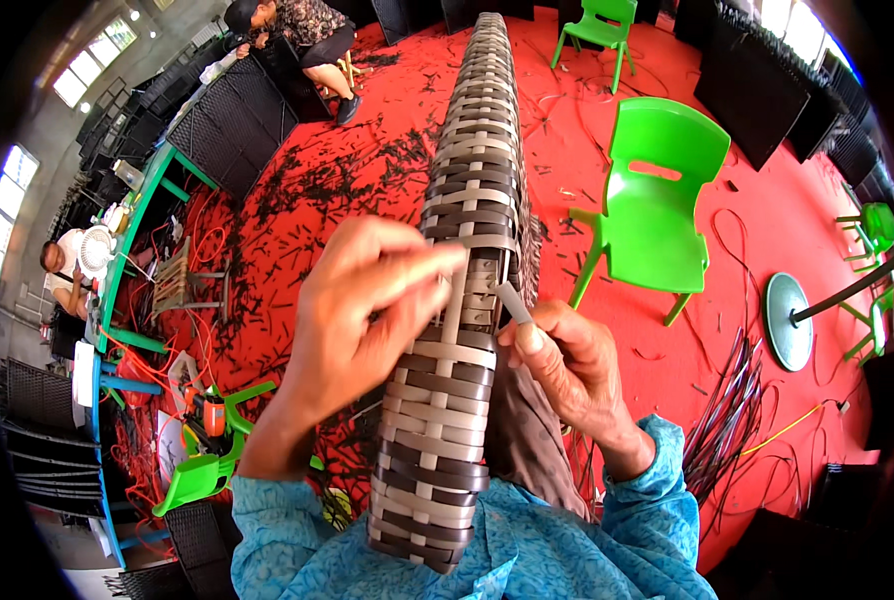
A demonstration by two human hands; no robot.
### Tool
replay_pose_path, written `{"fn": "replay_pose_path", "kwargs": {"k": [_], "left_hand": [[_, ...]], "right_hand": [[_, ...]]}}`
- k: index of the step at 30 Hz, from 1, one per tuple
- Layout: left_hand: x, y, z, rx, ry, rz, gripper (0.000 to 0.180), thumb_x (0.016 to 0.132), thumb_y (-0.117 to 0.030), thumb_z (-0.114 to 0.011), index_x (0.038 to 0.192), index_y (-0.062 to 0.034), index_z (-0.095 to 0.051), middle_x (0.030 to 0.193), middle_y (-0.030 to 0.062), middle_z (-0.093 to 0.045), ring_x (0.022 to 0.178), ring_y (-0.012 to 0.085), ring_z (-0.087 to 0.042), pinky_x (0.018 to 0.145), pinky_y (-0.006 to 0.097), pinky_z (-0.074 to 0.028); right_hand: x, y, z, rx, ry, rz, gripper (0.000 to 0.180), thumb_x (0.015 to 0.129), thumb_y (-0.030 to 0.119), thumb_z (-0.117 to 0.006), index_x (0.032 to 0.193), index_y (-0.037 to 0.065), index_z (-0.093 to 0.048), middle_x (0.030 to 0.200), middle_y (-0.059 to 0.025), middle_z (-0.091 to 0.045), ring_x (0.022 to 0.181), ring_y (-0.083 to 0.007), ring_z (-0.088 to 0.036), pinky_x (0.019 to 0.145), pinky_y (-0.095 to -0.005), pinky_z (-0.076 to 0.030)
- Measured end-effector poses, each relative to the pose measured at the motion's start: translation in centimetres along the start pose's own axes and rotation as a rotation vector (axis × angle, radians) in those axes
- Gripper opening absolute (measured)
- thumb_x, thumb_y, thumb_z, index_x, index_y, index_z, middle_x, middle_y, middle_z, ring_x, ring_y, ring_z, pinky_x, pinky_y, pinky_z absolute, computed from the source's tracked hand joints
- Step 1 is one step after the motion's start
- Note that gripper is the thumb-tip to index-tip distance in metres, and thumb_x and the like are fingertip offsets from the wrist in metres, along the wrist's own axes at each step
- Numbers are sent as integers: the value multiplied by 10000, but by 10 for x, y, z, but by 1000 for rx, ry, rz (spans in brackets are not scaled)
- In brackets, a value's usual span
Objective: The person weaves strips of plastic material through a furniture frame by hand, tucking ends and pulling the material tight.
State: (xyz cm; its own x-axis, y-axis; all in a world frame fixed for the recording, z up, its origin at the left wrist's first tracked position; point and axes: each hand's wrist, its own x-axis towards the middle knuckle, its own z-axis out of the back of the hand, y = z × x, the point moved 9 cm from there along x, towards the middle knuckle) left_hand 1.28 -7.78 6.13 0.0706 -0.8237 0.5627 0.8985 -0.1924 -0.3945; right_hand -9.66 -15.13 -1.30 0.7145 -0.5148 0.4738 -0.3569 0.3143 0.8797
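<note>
Down the centre of the view, the woven piece (430,410) ran away from the wearer's torso (557,550), banded in grey and dark brown, with an open section (482,290) partway along. Right hand (572,365) pinched a grey strip (513,300) between thumb and fingers, tip poking up just right of that opening. Left hand (362,315) sat over the left edge of the piece, fingers bent, index pointing across at the opening; blurred, so couldn't tell whether it gripped anything. Green chair (657,222) stood ahead to the right on the red floor (397,75); bundle of loose strips (725,415) lay nearer on that side. Dark offcuts (302,205) littered the floor to the left. Co-worker (312,25) sat upper left by a dark panel (232,125).
</note>
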Motion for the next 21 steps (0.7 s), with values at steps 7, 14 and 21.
{"fn": "replay_pose_path", "kwargs": {"k": [7,14,21], "left_hand": [[-23,-44,4,-280,87,-77,183,744,-100,-659,920,-51,-671,888,69,-574,742,155,-502,621,253,-394],[-41,-31,6,-928,-62,100,303,797,-28,-596,1075,33,-493,1115,198,-514,968,218,-543,817,306,-435],[-51,-38,20,-1046,-132,-81,211,824,-168,-567,986,-42,-618,1110,173,-516,1106,338,-441,950,455,-325]], "right_hand": [[-2,52,-19,-444,28,347,126,735,94,-648,847,53,-606,648,-64,-536,524,-220,-545,442,-317,-433],[-7,101,-32,-632,-10,571,162,692,118,-663,808,30,-592,626,-55,-558,480,-180,-549,430,-285,-432],[-17,119,-63,-708,49,699,431,581,144,-603,972,-32,-559,680,-60,-525,563,-167,-559,455,-276,-447]]}}
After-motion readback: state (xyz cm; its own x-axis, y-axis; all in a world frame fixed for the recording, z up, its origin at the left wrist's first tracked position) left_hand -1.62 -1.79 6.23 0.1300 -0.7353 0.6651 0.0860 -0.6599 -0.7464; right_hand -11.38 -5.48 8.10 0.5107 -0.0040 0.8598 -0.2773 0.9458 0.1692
